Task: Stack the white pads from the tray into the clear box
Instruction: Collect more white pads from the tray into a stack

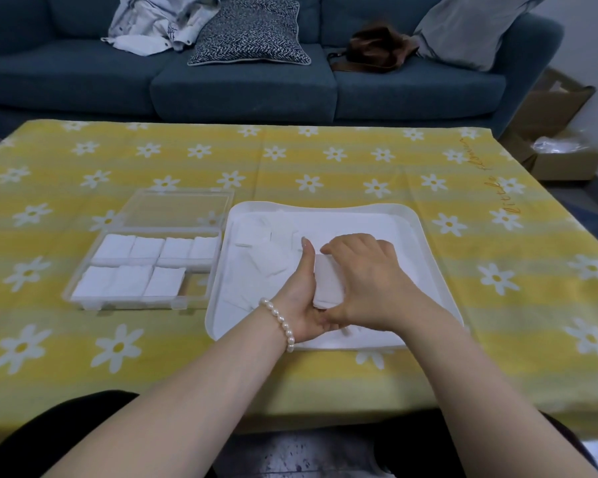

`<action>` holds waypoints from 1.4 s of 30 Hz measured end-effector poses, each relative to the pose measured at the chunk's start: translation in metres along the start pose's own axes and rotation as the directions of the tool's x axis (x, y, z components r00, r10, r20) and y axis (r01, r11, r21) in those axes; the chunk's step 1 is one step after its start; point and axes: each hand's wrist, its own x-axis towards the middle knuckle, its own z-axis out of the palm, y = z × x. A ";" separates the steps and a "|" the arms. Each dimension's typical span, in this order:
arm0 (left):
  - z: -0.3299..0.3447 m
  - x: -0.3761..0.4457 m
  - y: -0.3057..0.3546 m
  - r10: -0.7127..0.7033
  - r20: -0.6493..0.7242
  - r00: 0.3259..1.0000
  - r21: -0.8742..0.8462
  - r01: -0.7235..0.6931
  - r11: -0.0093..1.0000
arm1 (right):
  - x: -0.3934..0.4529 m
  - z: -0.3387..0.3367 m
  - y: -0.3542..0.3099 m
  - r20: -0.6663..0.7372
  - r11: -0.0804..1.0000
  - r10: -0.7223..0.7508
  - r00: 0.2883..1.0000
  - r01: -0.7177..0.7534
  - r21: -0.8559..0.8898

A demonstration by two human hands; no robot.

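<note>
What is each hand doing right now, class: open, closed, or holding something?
Left hand: holding the stack of white pads from the left, thumb up.
Right hand: gripping the same stack from the right, over the tray.

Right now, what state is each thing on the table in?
Clear box: lid open, seven pad stacks inside, near-right compartment unfilled.
Tray: loose white pads scattered in it.
Pad stack: held over the tray between both hands.
Left hand: grip on the stack.
Right hand: grip on the stack.
</note>
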 end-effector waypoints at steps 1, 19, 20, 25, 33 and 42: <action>0.000 0.000 0.000 0.004 0.009 1.000 -0.005 -0.004 1.000 | 0.000 0.000 0.001 0.002 1.000 0.014 1.000 -0.014 -0.012; 0.003 -0.005 0.003 0.046 0.155 0.987 0.031 -0.051 0.998 | 0.000 -0.002 0.001 0.080 0.997 0.051 0.995 -0.055 0.045; 0.003 -0.005 0.003 0.042 0.166 0.985 0.037 -0.048 0.998 | 0.000 -0.003 0.001 0.086 0.998 0.050 0.995 -0.054 0.042; 0.005 -0.005 0.000 0.098 0.161 0.982 0.134 -0.120 0.984 | 0.000 -0.002 0.001 0.123 0.997 0.025 0.992 -0.034 0.073; 0.003 -0.010 0.005 0.027 0.168 0.985 -0.016 -0.025 1.000 | -0.005 -0.015 0.013 0.190 0.701 0.078 0.979 -0.190 0.687; 0.002 -0.010 0.000 -0.031 0.235 0.971 -0.005 0.033 0.999 | -0.010 -0.017 0.019 0.160 0.845 0.117 0.980 -0.183 0.502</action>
